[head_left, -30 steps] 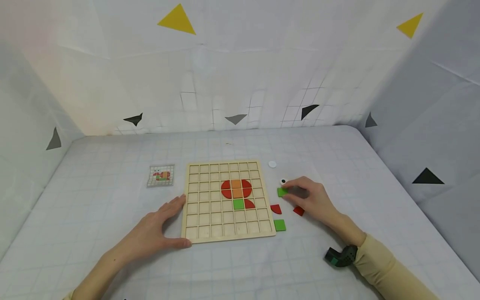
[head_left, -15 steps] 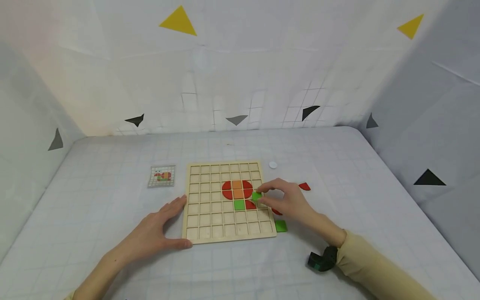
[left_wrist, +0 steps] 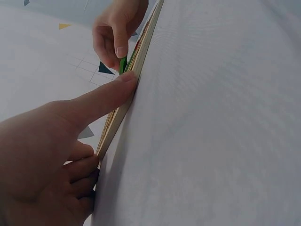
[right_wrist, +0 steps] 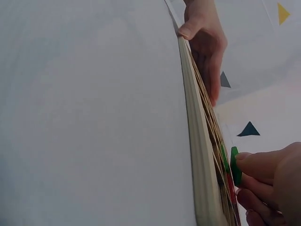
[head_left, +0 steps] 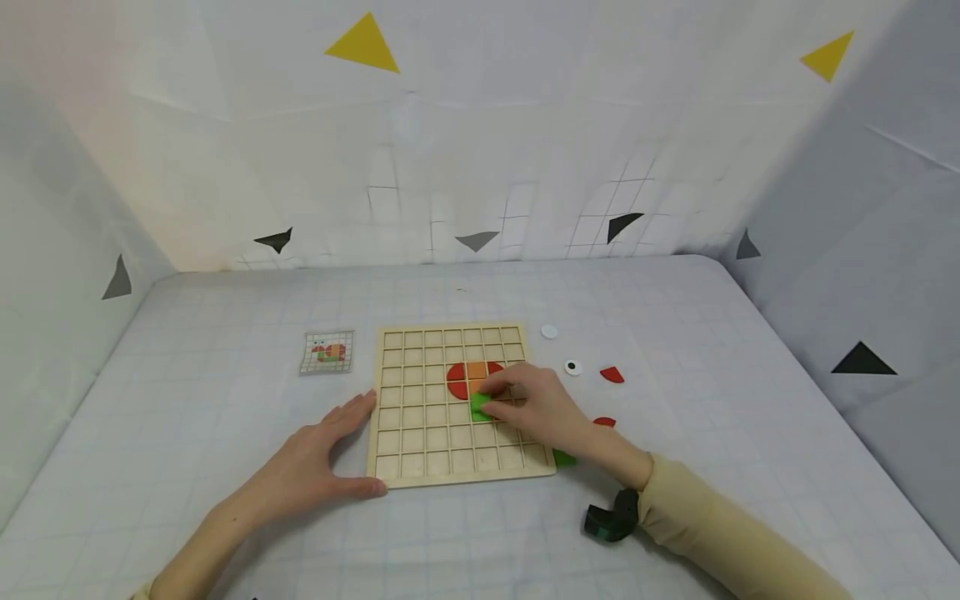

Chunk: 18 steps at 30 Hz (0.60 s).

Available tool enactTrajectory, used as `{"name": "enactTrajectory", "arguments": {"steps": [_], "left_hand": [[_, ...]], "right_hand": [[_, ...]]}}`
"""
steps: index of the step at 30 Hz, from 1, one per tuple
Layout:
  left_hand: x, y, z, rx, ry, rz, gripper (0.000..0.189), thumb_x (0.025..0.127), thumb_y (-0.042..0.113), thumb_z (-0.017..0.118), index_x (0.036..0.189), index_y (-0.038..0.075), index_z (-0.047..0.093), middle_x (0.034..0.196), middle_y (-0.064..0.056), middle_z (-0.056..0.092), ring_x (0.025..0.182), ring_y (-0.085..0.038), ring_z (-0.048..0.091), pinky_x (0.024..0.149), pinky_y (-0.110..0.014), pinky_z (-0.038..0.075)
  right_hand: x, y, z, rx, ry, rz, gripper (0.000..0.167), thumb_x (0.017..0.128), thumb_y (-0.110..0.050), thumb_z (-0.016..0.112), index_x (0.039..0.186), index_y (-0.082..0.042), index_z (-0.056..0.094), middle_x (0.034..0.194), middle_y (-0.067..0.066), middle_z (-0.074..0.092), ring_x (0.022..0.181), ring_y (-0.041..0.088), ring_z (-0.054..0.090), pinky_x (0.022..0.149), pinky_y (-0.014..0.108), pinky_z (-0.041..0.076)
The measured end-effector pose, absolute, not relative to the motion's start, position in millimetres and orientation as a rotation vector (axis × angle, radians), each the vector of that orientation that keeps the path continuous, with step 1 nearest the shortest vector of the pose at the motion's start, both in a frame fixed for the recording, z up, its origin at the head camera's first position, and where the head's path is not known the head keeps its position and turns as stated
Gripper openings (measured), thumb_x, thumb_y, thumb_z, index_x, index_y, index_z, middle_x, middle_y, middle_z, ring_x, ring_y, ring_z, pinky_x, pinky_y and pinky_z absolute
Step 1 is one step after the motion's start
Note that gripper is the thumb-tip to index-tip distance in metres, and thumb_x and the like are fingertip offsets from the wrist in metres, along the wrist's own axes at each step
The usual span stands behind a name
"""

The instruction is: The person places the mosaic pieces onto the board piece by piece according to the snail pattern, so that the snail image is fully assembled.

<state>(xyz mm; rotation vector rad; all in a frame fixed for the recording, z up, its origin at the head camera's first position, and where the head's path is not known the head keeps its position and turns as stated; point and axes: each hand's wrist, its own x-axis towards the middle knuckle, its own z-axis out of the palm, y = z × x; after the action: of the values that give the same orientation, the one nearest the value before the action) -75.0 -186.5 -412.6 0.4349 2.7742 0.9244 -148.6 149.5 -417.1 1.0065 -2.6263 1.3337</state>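
My left hand (head_left: 307,458) rests against the left side of the gridded wooden board (head_left: 412,417), thumb at the front left corner and fingers along the edge. Between thumb and fingertips, my right hand (head_left: 543,408) pinches a green square tile (right_wrist: 235,165), close over the board. In the head view the held tile overlaps a green tile (head_left: 482,416) lying in the grid. Behind it are orange squares (head_left: 477,370) flanked by red quarter-round pieces (head_left: 457,382); the ones at right are partly hidden by my right hand.
Right of the board lie a white disc (head_left: 549,332), an eye disc (head_left: 573,367), red quarter-round pieces (head_left: 612,375) and a green square (head_left: 564,457) partly under my wrist. A small picture card (head_left: 327,352) lies left of the board.
My right hand has picked up a green tile from the table right of the board and carried it left over the grid. My left hand has stayed at the board's edge.
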Motion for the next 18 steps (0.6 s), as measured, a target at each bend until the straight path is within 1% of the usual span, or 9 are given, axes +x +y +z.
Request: {"name": "enactTrajectory", "arguments": {"steps": [7, 13, 18], "left_hand": [[-75, -187, -412, 0.437, 2.769, 0.932, 0.113, 0.067, 0.069, 0.080, 0.159, 0.027, 0.030, 0.162, -0.003, 0.033, 0.147, -0.039, 0.032, 0.114, -0.065, 0.027], [-75, -187, -413, 0.432, 2.766, 0.936, 0.113, 0.066, 0.069, 0.080, 0.158, 0.027, 0.030, 0.162, -0.003, 0.033, 0.147, -0.039, 0.031, 0.114, -0.065, 0.027], [-75, -186, -412, 0.427, 2.766, 0.926, 0.113, 0.066, 0.070, 0.080, 0.159, 0.028, 0.029, 0.162, -0.002, 0.033, 0.148, -0.039, 0.031, 0.114, -0.065, 0.027]], "right_hand": [[-144, 137, -416, 1.048, -2.618, 1.311, 0.021, 0.084, -0.016, 0.082, 0.104, -0.013, 0.076, 0.097, -0.006, 0.073, 0.092, 0.011, 0.066, 0.078, 0.027, 0.057], [-142, 129, -421, 1.033, -2.578, 1.320, 0.022, 0.083, -0.017, 0.083, 0.104, -0.013, 0.076, 0.098, -0.004, 0.073, 0.092, 0.012, 0.067, 0.078, 0.027, 0.057], [-142, 127, -427, 1.087, -2.501, 1.275, 0.023, 0.083, -0.019, 0.083, 0.104, -0.014, 0.076, 0.098, -0.006, 0.074, 0.090, 0.011, 0.064, 0.077, 0.026, 0.054]]}}
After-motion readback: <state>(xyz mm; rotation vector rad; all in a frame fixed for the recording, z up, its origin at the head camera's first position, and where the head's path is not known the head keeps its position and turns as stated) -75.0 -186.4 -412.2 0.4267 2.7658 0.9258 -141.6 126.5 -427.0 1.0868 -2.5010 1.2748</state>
